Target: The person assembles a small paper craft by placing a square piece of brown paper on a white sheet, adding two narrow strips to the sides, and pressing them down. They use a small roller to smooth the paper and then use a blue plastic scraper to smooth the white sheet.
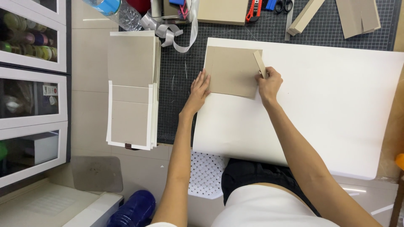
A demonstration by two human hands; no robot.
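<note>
A grey-brown cardboard panel [231, 69] lies on a large white sheet of paper [328, 109] spread over a dark cutting mat [179, 96]. My left hand [199, 89] rests flat with fingers apart against the panel's left edge, pressing on it. My right hand [268, 84] is at the panel's right edge, closed around a narrow cardboard strip [259, 63] that stands tilted above the panel's upper right corner.
A stack of paper-covered boards [132, 88] sits left of the mat. At the back lie a plastic bottle [120, 11], silver ribbon [172, 33], a red cutter [253, 10], scissors [281, 5] and cardboard pieces [357, 17]. White glass-front cabinets [31, 84] stand at far left.
</note>
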